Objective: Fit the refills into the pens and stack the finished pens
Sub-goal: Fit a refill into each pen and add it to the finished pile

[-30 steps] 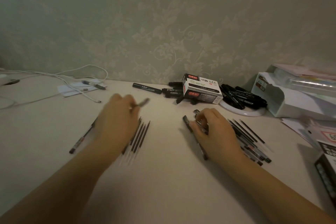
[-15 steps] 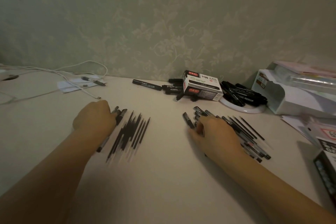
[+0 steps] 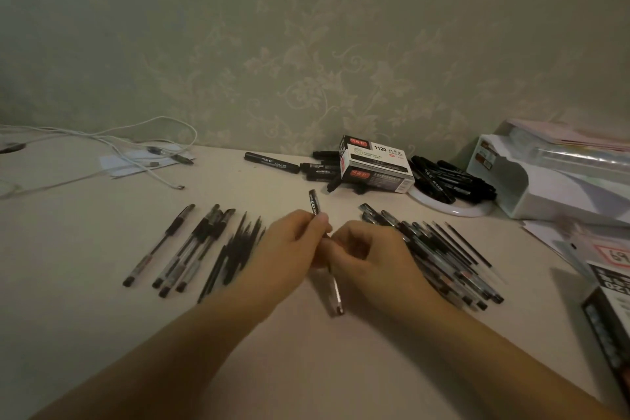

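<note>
Both hands meet at the table's middle on one pen [image 3: 334, 297]. My left hand [image 3: 289, 249] pinches its upper end, where the black cap [image 3: 314, 203] sticks up. My right hand [image 3: 371, 256] grips the clear barrel just below. To the left lie several finished pens [image 3: 191, 245] side by side, and next to them a bunch of thin black refills [image 3: 235, 252]. On the right, partly under my right wrist, lies a pile of pens and refills [image 3: 450, 259].
At the back stand a marker box [image 3: 375, 164], loose black markers [image 3: 272, 162] and a white dish [image 3: 453, 210] of markers. White cables [image 3: 112, 143] trail at the far left. A white organiser [image 3: 545, 181] and boxes [image 3: 606, 303] fill the right side.
My left hand left the finished pens on the left and came to the middle. My right hand lifted a pen from the right pile; both now hold it.
</note>
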`<action>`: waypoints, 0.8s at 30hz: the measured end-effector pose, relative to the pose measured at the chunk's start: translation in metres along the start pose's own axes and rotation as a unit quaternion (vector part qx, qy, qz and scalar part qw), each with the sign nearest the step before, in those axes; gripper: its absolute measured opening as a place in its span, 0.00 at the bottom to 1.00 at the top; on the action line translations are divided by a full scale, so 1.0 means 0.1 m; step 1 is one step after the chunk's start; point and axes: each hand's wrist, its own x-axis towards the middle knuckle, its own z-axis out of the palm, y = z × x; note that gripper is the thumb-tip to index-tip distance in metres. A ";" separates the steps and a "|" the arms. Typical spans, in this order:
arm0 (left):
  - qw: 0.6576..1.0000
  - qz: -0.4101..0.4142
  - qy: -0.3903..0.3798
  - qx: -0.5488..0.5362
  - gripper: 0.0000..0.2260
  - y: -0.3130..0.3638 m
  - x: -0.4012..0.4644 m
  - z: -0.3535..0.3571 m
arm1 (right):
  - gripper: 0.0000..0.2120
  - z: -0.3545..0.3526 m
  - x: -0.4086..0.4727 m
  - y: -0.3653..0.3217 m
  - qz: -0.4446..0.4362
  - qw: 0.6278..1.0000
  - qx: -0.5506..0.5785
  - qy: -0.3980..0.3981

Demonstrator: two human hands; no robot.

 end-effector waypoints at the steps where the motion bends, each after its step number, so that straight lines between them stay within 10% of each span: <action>1: 0.999 -0.013 0.001 -0.035 0.12 -0.01 0.01 0.02 | 0.09 0.01 -0.01 0.00 -0.024 0.999 0.016 -0.021; 5: 0.997 -0.006 0.029 -0.075 0.13 0.04 0.07 -0.08 | 0.12 -0.03 0.02 0.00 -0.043 0.996 0.076 0.030; 8: 0.984 0.107 -0.003 0.141 0.14 0.04 0.05 -0.13 | 0.15 -0.09 0.06 0.06 -0.004 0.986 0.164 0.036; 12: 0.886 0.215 -0.025 0.411 0.10 -0.03 0.00 -0.07 | 0.08 -0.07 0.08 0.15 -0.004 0.981 0.192 -0.001; 24: 0.870 0.205 -0.008 0.448 0.16 -0.10 0.14 -0.09 | 0.09 -0.07 0.10 0.18 0.020 0.982 0.185 -0.005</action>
